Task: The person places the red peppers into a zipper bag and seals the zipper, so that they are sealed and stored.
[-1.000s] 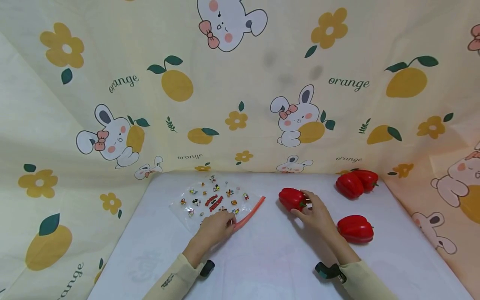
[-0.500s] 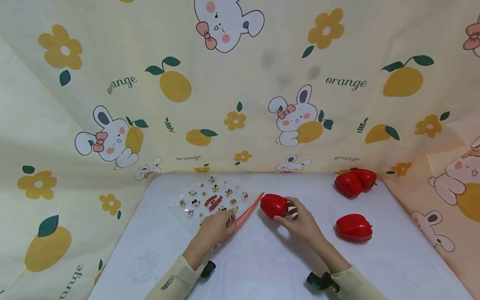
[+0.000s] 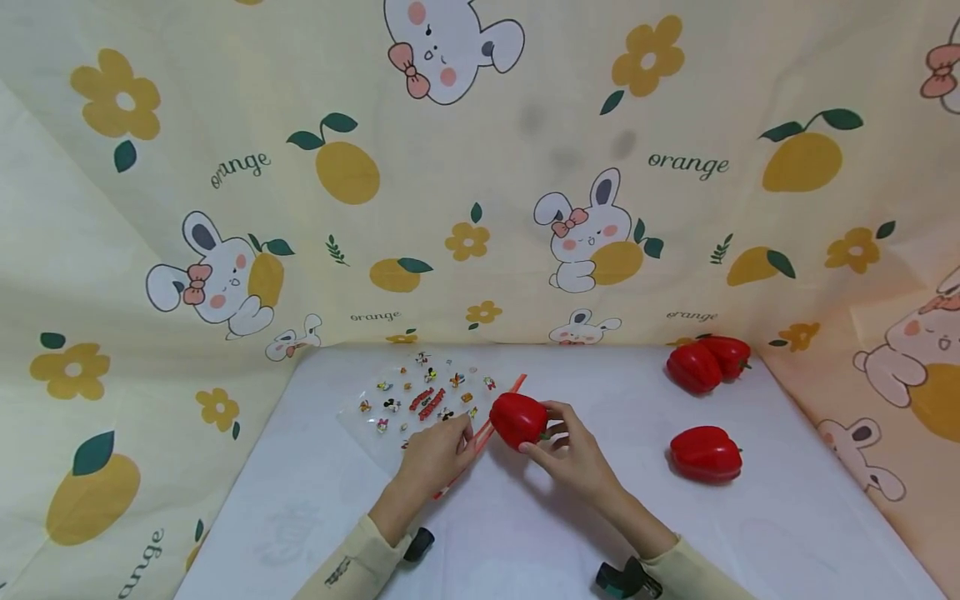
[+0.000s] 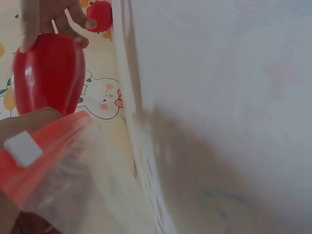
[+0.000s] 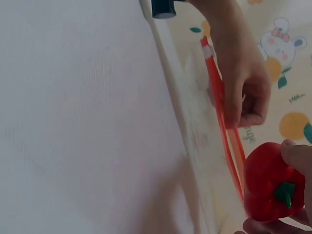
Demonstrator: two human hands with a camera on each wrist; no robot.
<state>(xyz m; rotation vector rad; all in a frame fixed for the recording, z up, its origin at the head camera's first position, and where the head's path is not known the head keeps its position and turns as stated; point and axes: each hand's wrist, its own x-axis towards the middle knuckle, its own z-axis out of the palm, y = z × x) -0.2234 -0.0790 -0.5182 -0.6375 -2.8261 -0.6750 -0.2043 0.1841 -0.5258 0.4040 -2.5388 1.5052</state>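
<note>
My right hand (image 3: 573, 457) holds a glossy red bell pepper (image 3: 517, 419) by its stem end, fingers and thumb on opposite sides. The pepper's blunt end overlaps the red-orange zip edge of a clear zip bag (image 3: 397, 392) printed with small cartoon figures. Pinched on that edge is my left hand (image 3: 438, 454), thumb and fingers curled around it. In the right wrist view the zip edge (image 5: 213, 73) shows two red strips standing slightly apart. A white slider (image 4: 23, 148) sits on the strip in the left wrist view. The green stem (image 5: 285, 193) points away from the bag.
Another red bell pepper (image 3: 705, 455) lies on the white table (image 3: 510, 542) to the right. Two more, one a bell pepper (image 3: 694, 368) and behind it a second pepper (image 3: 727, 357), lie together at the back right corner. A printed cloth (image 3: 435, 233) hangs behind the table.
My right hand has carried the bell pepper leftward to the bag's zip edge. The left hand stays on that edge, whose strips have come apart a little.
</note>
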